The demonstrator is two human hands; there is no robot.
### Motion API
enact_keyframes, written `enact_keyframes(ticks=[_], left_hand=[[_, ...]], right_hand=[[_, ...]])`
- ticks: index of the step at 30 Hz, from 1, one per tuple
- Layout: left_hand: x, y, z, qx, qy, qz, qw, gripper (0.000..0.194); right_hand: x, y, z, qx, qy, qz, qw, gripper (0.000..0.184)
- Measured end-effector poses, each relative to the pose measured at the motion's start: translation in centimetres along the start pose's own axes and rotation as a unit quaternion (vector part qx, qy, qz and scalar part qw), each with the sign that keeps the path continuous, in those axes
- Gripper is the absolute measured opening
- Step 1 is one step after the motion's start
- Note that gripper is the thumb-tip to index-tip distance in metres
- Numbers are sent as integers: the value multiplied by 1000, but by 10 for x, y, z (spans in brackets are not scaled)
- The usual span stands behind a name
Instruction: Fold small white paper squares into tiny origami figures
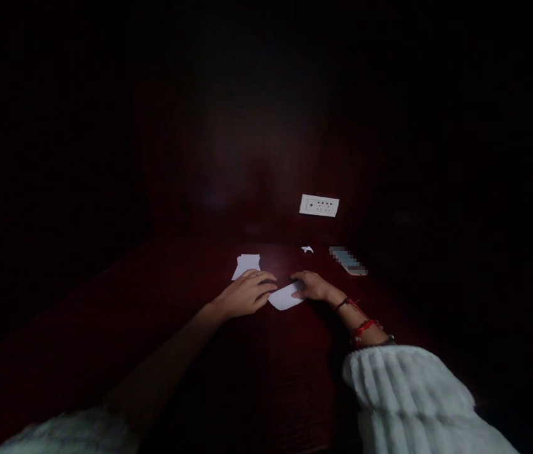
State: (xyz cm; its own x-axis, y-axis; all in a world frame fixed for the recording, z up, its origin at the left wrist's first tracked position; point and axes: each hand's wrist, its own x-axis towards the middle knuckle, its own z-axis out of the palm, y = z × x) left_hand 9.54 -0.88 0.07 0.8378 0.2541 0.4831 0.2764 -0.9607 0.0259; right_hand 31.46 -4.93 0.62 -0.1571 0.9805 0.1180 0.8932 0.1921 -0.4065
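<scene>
A small white piece of paper lies on the dark red wooden table between my two hands. My left hand, a ring on one finger, rests on the paper's left edge with its fingers curled and pressed together at the tips. My right hand presses on the paper's right edge, fingers bent down onto it. Red string bracelets circle my right wrist above a white fluffy sleeve. The light is very dim.
Another white paper piece lies just beyond my left hand. A tiny paper scrap sits farther back. A phone lies to the right. A white socket panel is on the dark wall behind.
</scene>
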Motion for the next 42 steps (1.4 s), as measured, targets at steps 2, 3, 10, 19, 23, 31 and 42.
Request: enact_keyframes(ticks=[2, 3, 10, 19, 23, 31, 42], left_hand=[[3, 10, 0, -14, -31, 20, 999, 26], [3, 14, -1, -24, -43, 21, 999, 25], [-15, 33, -13, -86, -67, 12, 994, 24], [-2, 31, 8, -73, 15, -74, 994, 27], [-7, 18, 17, -45, -50, -37, 997, 30], [-16, 10, 15, -34, -114, -26, 993, 32], [-22, -4, 7, -34, -147, -15, 988, 34]], right_hand=[[-3, -1, -1, 1, 0, -16, 1000, 56], [-4, -1, -2, 3, -2, -24, 1000, 57], [-10, 4, 1, -3, 34, 17, 999, 53], [-6, 16, 10, 40, 49, 20, 998, 35], [-3, 12, 20, 84, 90, 15, 992, 28], [-10, -6, 29, 66, 179, -32, 981, 26], [-14, -6, 30, 41, 115, -200, 972, 25]])
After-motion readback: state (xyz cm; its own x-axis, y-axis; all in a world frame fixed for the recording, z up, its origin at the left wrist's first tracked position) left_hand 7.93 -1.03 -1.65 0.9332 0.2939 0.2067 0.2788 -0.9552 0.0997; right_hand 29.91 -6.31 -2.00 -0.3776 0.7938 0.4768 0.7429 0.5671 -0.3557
